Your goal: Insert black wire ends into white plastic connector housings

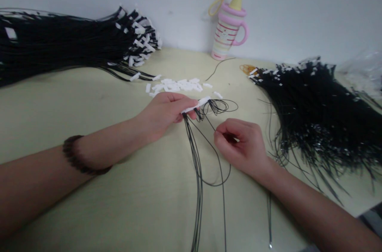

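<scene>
My left hand (167, 115) pinches a white plastic connector strip (204, 101) between thumb and fingers. From the strip, several thin black wires (195, 164) hang down past the lower edge of the view, while others curl in small loops at its right end. To the right, my right hand (241, 142) has thumb and forefinger closed together at one thin black wire (210, 123) that runs toward the strip. Just behind my left hand lies a pile of small white connectors (179, 85) on the table.
A thick bundle of black wires with white ends (74, 41) lies at the back left. Another black wire bundle (316, 113) spreads over the right side, loose ends toward me. A pink and white cup (226, 33) stands against the wall on the pale table (119, 204).
</scene>
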`<state>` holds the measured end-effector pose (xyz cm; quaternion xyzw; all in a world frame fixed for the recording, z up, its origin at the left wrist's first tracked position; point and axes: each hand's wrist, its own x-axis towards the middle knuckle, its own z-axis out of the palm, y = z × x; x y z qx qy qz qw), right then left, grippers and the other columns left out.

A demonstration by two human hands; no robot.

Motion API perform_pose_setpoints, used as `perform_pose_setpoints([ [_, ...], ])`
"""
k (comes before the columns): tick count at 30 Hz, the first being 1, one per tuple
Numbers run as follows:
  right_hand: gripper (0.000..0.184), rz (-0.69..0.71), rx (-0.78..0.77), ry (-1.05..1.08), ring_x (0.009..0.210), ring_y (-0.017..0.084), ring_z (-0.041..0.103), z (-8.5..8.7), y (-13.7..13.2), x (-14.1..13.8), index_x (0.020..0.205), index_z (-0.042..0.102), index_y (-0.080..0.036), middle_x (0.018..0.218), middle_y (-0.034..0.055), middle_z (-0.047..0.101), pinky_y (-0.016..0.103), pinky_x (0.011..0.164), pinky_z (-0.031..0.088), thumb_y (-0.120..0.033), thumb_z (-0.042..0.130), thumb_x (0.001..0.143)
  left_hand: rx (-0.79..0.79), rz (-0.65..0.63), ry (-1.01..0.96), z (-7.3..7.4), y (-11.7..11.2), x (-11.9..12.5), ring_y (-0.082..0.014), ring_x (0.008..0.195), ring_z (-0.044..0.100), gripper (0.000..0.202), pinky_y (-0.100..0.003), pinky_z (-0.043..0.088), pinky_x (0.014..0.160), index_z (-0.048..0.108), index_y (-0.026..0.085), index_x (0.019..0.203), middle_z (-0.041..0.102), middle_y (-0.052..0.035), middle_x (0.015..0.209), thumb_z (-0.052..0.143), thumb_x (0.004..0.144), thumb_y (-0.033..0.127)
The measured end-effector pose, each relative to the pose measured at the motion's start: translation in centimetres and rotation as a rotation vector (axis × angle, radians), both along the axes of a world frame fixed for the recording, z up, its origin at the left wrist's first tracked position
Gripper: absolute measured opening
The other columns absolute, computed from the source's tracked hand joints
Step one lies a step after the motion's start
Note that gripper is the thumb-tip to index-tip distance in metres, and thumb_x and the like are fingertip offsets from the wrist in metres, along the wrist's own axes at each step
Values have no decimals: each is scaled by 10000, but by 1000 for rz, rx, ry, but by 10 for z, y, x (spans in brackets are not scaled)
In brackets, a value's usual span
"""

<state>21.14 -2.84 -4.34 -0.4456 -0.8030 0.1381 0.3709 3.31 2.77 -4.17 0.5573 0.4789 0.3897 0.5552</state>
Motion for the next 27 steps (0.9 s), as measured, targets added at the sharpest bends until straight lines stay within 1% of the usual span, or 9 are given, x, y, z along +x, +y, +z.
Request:
perform_pose_setpoints([
  [5, 140, -1, -2, 7, 465, 23, 373, -1, -1, 1, 548, 514, -113, 502, -45, 436, 151, 452, 287, -37, 538, 664, 18, -14, 3, 0, -1, 0, -76, 455, 384, 257, -210, 259, 442, 629, 183, 487, 565, 20, 511, 587, 725, 273],
  [18, 137, 35, -21, -4, 483, 32, 388, -1, -1, 1, 573, 524, -115, 520, -40, 451, 157, 467, 294, -40, 517, 687, -3, 0, 25, 3, -2, 1, -70, 449, 370, 258, -206, 260, 443, 615, 168, 490, 555, 22, 508, 583, 730, 259],
  [27, 143, 29, -59, -11, 484, 45, 386, 0, -1, 0, 576, 515, -131, 523, -42, 441, 171, 464, 293, -52, 504, 696, 18, -14, -8, 2, -2, 0, -69, 455, 374, 256, -213, 262, 435, 625, 170, 505, 563, 14, 514, 596, 737, 274],
])
